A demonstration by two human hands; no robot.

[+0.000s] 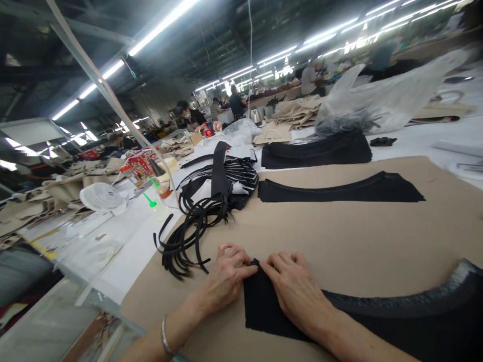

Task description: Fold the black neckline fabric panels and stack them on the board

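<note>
A long black curved piece of fabric (264, 301) lies in front of me, its left end under my hands and the rest running off to the lower right. A rough, shiny band follows its curved upper edge. My left hand (228, 271), a metal bangle on its wrist, is closed with thumb and fingers at the top corner of that end. Close beside it, my right hand (292, 284) has its fingers drawn together, the index tip at the same corner and the palm side over the fabric. The small fold between the fingertips is partly hidden.
Tan board (339, 231) covers the table. Behind lie a flat black curved piece (335, 190), a black stack (317, 151), and a bundle of black strips (199, 221). A white fan (101, 197), green-tipped bottles (150, 201) and a clear plastic bag (358, 105) stand farther off. People work beyond.
</note>
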